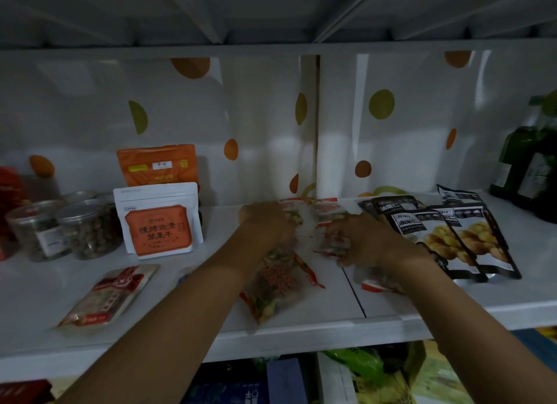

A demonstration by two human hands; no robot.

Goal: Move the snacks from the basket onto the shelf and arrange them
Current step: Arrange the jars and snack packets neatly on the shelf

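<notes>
Plastic snack packets [277, 280] seem clutched under curled left hand [266, 222] and right hand [361, 240].

Dim light; white backdrop [90, 117] with orange and green dots [231, 149], perhaps plastic sheeting.

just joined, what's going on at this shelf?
A person is arranging snacks on the white shelf. The left hand grips the top end of a clear mixed-snack packet lying mid-shelf. The right hand holds a smaller red-trimmed packet beside it. Black packets lie overlapped to the right; an orange-and-white pouch and jars stand on the left. No basket is in view.
</notes>
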